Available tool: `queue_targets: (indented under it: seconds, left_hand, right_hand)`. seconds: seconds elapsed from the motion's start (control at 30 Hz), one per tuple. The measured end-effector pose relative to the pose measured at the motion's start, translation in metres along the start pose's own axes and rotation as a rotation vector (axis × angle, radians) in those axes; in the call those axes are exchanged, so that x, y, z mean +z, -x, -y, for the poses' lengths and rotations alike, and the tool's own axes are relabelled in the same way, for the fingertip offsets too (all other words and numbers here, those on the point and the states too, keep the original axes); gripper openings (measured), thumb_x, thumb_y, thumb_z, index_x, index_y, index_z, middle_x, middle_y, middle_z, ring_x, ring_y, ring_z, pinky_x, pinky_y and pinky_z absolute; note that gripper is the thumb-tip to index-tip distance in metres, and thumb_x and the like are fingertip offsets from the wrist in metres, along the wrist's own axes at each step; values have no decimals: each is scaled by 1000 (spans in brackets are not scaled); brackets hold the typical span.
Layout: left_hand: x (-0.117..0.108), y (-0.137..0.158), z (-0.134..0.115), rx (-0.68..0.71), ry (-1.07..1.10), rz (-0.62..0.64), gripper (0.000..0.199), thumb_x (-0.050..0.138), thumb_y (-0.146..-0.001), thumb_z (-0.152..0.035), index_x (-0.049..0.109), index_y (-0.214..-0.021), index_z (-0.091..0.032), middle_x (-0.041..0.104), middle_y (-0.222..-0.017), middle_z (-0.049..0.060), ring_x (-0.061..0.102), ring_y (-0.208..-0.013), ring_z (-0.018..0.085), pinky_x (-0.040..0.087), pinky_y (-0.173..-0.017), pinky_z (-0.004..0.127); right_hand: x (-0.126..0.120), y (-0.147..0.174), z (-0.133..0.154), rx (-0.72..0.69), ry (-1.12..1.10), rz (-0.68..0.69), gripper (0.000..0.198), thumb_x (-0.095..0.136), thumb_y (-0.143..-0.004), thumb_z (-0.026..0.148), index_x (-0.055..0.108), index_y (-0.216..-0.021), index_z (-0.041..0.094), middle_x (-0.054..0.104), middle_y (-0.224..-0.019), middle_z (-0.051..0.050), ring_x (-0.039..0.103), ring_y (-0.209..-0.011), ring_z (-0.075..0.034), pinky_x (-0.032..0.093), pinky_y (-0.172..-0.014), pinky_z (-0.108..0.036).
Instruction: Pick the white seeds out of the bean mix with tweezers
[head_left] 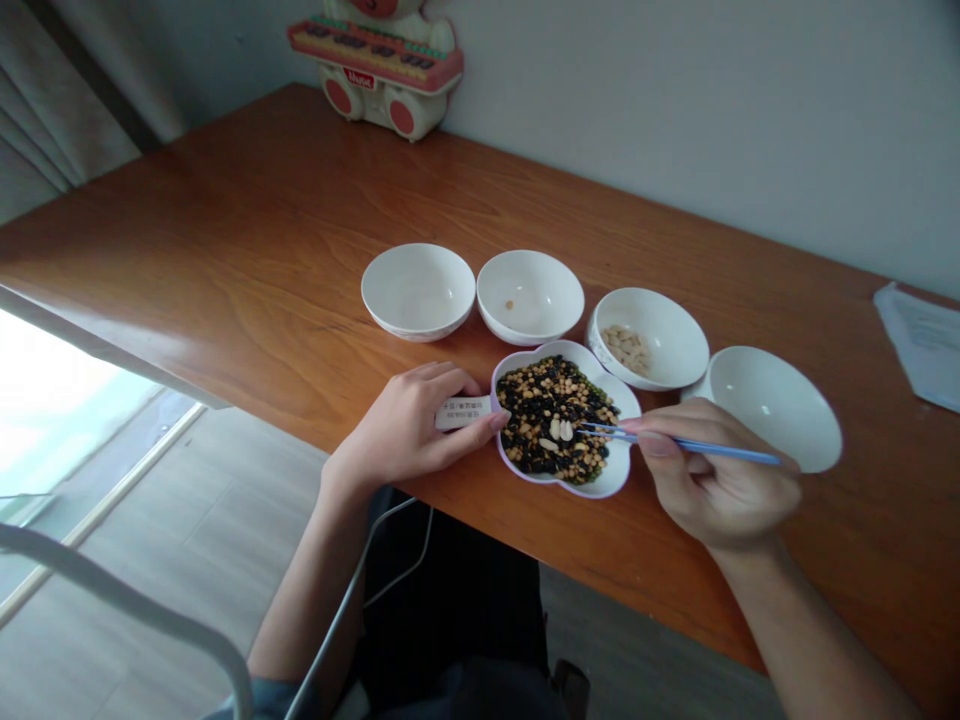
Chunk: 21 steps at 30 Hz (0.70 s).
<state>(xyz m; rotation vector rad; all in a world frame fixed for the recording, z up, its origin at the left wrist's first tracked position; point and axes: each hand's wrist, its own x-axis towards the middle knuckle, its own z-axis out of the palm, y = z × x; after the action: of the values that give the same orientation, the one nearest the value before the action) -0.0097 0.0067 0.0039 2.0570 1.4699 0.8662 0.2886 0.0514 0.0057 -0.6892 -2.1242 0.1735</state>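
Scalloped dish of mixed beans held at front edge of worktop; two-pronged tool at the pale kernels

Surroundings, from left: a curtain hangs beyond the left end of the wooden worktop. A toy keyboard stands at the rear against the wall. Four white bowls run in a slanting row. The first bowl stands close beside the second bowl, which contains one small tan piece. The scalloped dish lies in front of the second and third bowls, carrying black, tan and green beans with several pale kernels on top. The third bowl contains a group of pale pieces. The fourth bowl is partly hidden by the right hand. A pale flat item lies at the far right.

Hands: the left hand is partly closed about the dish's labelled handle, thumb reaching the rim. The right hand is closed on a slim blue tool, its prongs pointing left over the dish, tips at the kernels. Whether the tips grip a kernel cannot be told.
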Motion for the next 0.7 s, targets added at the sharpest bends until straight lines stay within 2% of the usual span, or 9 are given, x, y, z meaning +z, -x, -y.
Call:
queue_targets:
  seconds: [0.37,0.7]
  left_hand:
    - [1,1,3,15,9,3,32,66,-101,-48,70,-93,-17,76,-87,3,69,-76,16,50,-71,28]
    - [0,1,2,8,10,12,31,65,-101,-47,71,-94,-18,77,-90,5,70,-77,18,51,-73,29]
  right_hand:
    - [5,-6,8,-38,-164,114,22,72,-89,5,74,-105,21,79,-84,-2,73,-69,-14,58,-60,-27]
    - [10,-11,12,-39,-179,120,26,73,-87,4,76,-106,22,81,-84,-2,76,-70,-16,62,-65,-26]
